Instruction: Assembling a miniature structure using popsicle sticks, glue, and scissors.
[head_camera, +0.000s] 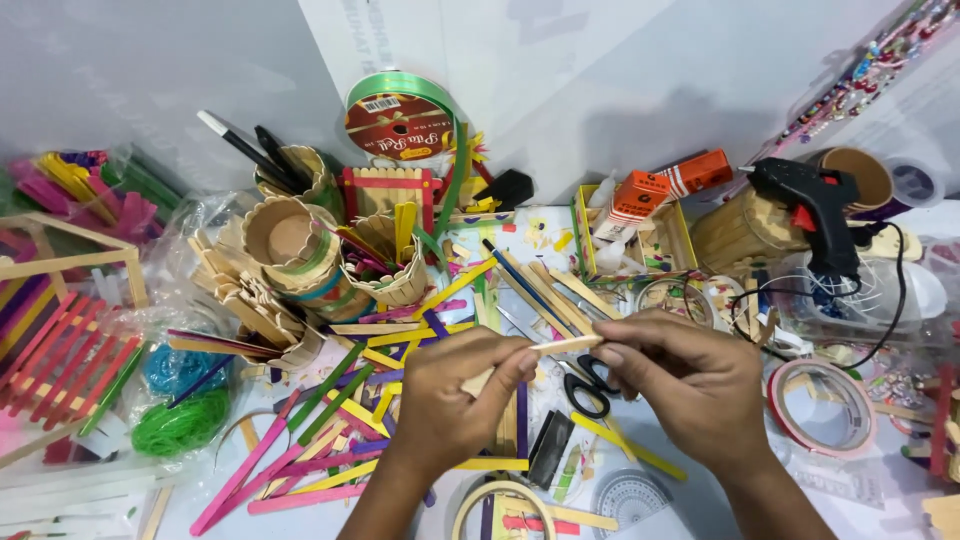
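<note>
**Plain stick held end to end between two hands**

The wooden stick (545, 355) lies almost level over the cluttered table (700, 510), its long axis running from about 8 o'clock up to 2 o'clock. The left hand (455, 400) has closed fingers round its lower end; the right hand (690, 385) pinches the upper tip between thumb and forefinger. Both hands touch it, neither nearer. Black scissors (590, 390) lie just beneath, at 6 o'clock from the stick

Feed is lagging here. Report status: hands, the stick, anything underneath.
Left hand and right hand pinch one plain wooden stick between them. Scissors and coloured sticks lie underneath.
</note>
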